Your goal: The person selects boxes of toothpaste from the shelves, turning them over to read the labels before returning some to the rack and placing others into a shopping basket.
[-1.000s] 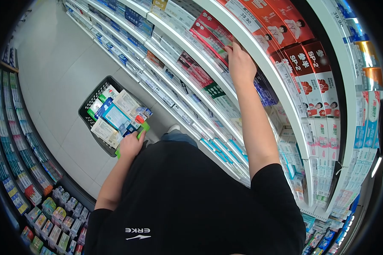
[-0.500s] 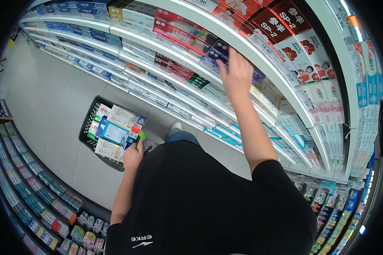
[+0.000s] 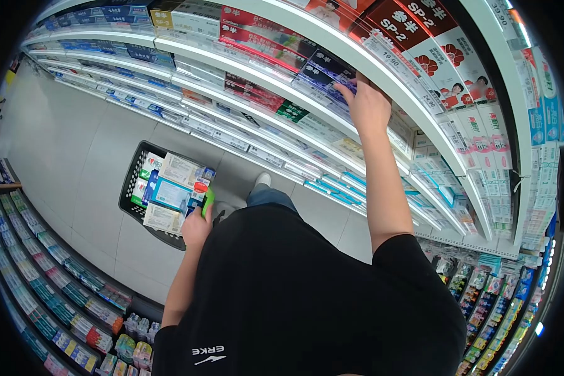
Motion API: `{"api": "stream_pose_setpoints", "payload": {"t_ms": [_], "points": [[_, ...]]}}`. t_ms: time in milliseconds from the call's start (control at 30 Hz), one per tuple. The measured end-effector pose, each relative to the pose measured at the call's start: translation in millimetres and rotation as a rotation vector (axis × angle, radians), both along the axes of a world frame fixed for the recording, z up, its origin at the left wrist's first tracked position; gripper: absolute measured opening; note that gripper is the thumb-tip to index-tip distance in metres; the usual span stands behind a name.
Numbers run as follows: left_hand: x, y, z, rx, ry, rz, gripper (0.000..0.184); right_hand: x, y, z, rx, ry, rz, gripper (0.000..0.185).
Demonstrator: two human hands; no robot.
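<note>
My left hand (image 3: 197,229) is closed round the green handle (image 3: 208,203) of a dark shopping basket (image 3: 129,188). White, blue and cream packages fill the basket, among them a blue-and-white pack (image 3: 171,194) and a cream pack (image 3: 163,219). My right hand (image 3: 371,108) reaches into a shelf, beside dark purple toothpaste boxes (image 3: 323,72). Its thumb points left, apart from the other fingers, whose tips are partly hidden inside the shelf. I see nothing held in it.
Red toothpaste boxes (image 3: 260,41) stand left of the purple ones. A white shelf edge (image 3: 413,94) with price labels curves above my right hand. Toothbrush racks (image 3: 56,285) line the lower left, across the grey floor (image 3: 81,182). More hanging packs (image 3: 482,301) are at lower right.
My right hand has moved right and slightly down along the shelf, uncovering more of the purple boxes. My left hand stays on the basket handle.
</note>
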State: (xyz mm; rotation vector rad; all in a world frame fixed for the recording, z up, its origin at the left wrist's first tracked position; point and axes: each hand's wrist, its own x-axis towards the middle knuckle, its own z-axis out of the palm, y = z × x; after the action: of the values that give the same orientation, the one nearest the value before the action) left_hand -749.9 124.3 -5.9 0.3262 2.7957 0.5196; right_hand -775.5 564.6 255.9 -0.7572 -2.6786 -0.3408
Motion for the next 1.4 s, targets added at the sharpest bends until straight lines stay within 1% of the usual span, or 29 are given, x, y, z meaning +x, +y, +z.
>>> {"api": "stream_pose_setpoints", "payload": {"t_ms": [67,200,433,533,600,633,733,800,867,933,1000,1067,1167,1200,1233,1267,1333,1400], "points": [[-2,-1,8,-0.003,0.004,-0.039,0.058,-1,-2,2,0.004,-0.019,-0.024,0.060],[-5,-7,3,0.029,0.014,-0.011,0.058,-1,3,-2,0.067,-0.011,-0.015,0.062],[-24,-21,3,0.040,0.034,0.004,0.056,0,-6,13,-0.110,-0.001,0.000,0.057],[-38,-28,5,0.051,0.011,0.020,0.056,4,-18,21,-0.110,-0.026,0.014,0.052],[-48,-34,2,0.050,0.009,0.020,0.056,7,-30,14,0.110,0.199,0.287,0.046],[-53,-36,8,0.060,-0.019,0.024,0.054,11,-37,8,0.218,0.310,0.427,0.044],[-66,-47,4,0.123,-0.009,0.022,0.051,33,-51,-36,0.127,0.203,0.697,0.038],[-75,-53,7,0.141,-0.019,0.022,0.045,49,-65,-73,-0.085,0.050,0.779,0.034],[-82,-60,8,0.144,-0.022,0.026,0.043,67,-68,-123,-0.325,-0.169,0.800,0.033],[-89,-67,7,0.145,-0.036,0.040,0.041,84,-71,-160,-0.448,-0.506,0.720,0.034],[-98,-74,4,0.134,-0.046,0.053,0.040,102,-59,-209,-0.655,-0.860,0.612,0.042],[-107,-79,-1,0.117,-0.055,0.069,0.039,117,-53,-249,-0.776,-1.214,0.397,0.048],[-125,-84,-2,0.170,-0.072,0.150,0.038,126,-43,-288,-0.943,-1.356,0.265,0.048],[-128,-89,-4,0.175,-0.096,0.200,0.038,131,-30,-315,-1.056,-1.271,0.178,0.047],[-132,-92,-7,0.184,-0.094,0.200,0.037,142,-13,-345,-1.168,-1.199,0.087,0.045],[-137,-97,-9,0.189,-0.095,0.201,0.037,152,-2,-361,-1.276,-1.131,-0.012,0.043],[-148,-105,-8,0.174,-0.127,0.229,0.037,143,8,-369,-1.286,-0.992,0.061,0.036],[-157,-111,-2,0.190,-0.125,0.254,0.036,108,-8,-339,-1.146,-1.039,0.163,0.029]]}}
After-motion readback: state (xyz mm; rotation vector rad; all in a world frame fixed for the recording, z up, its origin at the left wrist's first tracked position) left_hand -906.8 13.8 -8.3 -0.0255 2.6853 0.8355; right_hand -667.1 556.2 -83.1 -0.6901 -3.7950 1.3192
